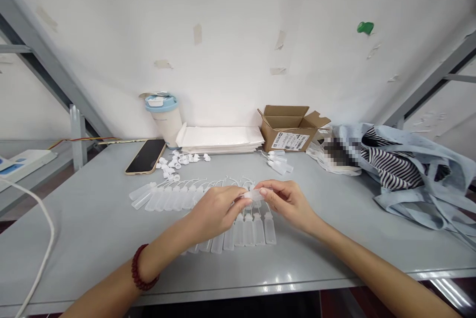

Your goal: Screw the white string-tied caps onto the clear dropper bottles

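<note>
Both my hands meet over the middle of the grey table. My left hand and my right hand pinch a small clear plastic bottle between their fingertips, one hand at each end. Beneath them lie two rows of similar clear bottles: a far row and a near row. Several small white caps are scattered behind the rows. A few more bottles lie near the cardboard box.
At the back stand a phone, a blue-lidded cup, a stack of white padded envelopes and an open cardboard box. A blue cloth with a striped garment fills the right side. A white cable hangs at the left.
</note>
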The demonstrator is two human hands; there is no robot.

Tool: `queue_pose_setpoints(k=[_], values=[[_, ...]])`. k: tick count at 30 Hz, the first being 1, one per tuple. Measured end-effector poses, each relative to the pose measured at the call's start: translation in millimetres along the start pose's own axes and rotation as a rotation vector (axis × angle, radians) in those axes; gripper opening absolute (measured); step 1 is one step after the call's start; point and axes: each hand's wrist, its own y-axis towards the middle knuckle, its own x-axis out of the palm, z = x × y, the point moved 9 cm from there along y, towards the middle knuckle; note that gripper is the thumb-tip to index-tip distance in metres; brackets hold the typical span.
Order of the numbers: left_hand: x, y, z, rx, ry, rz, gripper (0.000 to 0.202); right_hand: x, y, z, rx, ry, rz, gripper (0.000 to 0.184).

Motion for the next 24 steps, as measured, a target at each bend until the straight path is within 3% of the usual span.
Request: queue_pose_setpoints(k=[3, 7, 9, 12, 16, 24], values=[[-23.3, 0.9, -24.5, -0.138, -0.083, -0.005, 0.025, -15.8, 1.6, 9.4, 0.035, -0.057, 0.124, 0.032], [-70.9, -13.3, -92.6, -0.381, 0.184, 0.015, 0.028, -42.2, 5.8, 4.6, -0.143, -0.377, 0.312, 0.029], [-92.6, -25.7, -128.9, -0.516, 0.378, 0.015, 0.027, -47.7, 9.7, 7.0, -0.183, -0.535, 0.332, 0.031], [-104.8, -38.8, -161.2, -0.591, 0.395, -0.02, 0.03, -51.7, 17.6, 26.7, -0.059, -0.685, 0.287, 0.033], [-103.5, -43.1, -170.7, -0.596, 0.401, -0.051, 0.036, -52.2, 22.1, 47.5, 0.071, -0.778, 0.22, 0.032], [-91.5, -36.5, -171.9, -0.572, 0.421, -0.091, 0.032, -53.4, 24.4, 55.0, 0.147, -0.945, 0.19, 0.028]])
